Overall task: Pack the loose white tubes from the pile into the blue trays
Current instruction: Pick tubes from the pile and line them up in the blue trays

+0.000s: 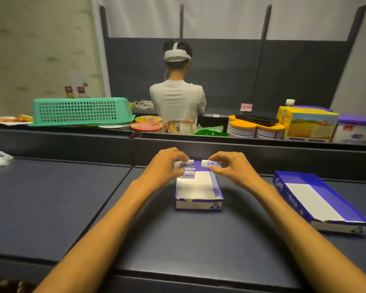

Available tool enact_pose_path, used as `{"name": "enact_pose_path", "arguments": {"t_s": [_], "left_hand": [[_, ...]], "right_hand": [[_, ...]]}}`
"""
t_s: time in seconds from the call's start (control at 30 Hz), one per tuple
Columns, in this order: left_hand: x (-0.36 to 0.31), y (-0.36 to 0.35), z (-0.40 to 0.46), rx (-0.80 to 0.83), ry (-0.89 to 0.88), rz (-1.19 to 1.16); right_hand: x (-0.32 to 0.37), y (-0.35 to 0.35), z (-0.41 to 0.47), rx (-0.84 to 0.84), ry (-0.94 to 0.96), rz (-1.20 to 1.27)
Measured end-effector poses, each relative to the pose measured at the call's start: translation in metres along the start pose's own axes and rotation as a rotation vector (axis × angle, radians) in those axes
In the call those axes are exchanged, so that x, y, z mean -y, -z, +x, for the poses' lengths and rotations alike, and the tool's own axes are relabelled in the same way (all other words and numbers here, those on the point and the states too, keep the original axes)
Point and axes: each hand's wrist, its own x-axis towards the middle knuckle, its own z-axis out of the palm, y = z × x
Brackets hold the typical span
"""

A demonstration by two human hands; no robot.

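A small blue tray (217, 187) with a white floor stands in the middle of the dark table. Two white tubes (189, 174) lie in its far left corner. My left hand (167, 166) pinches a white tube (186, 164) over the tray's far left end. My right hand (230, 166) pinches another white tube (210, 163) over the far right end. Both held tubes lie roughly level, end to end with a small gap. No loose pile shows in view.
A second, larger blue tray (325, 199) lies tilted on the table to the right, with nothing in it. Behind a dark raised ledge (178, 140) stand a green basket (80, 111), cups, boxes and jars. A person sits beyond, back turned.
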Motion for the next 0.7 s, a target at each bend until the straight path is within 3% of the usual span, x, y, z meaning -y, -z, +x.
{"name": "enact_pose_path", "arguments": {"t_s": [0.3, 0.7], "left_hand": [[0.005, -0.024, 0.035, 0.213, 0.025, 0.262], [0.016, -0.036, 0.04, 0.263, 0.054, 0.247]], "right_hand": [[-0.018, -0.019, 0.041, -0.001, 0.004, 0.0], [-0.019, -0.02, 0.04, 0.054, 0.014, -0.02]]}}
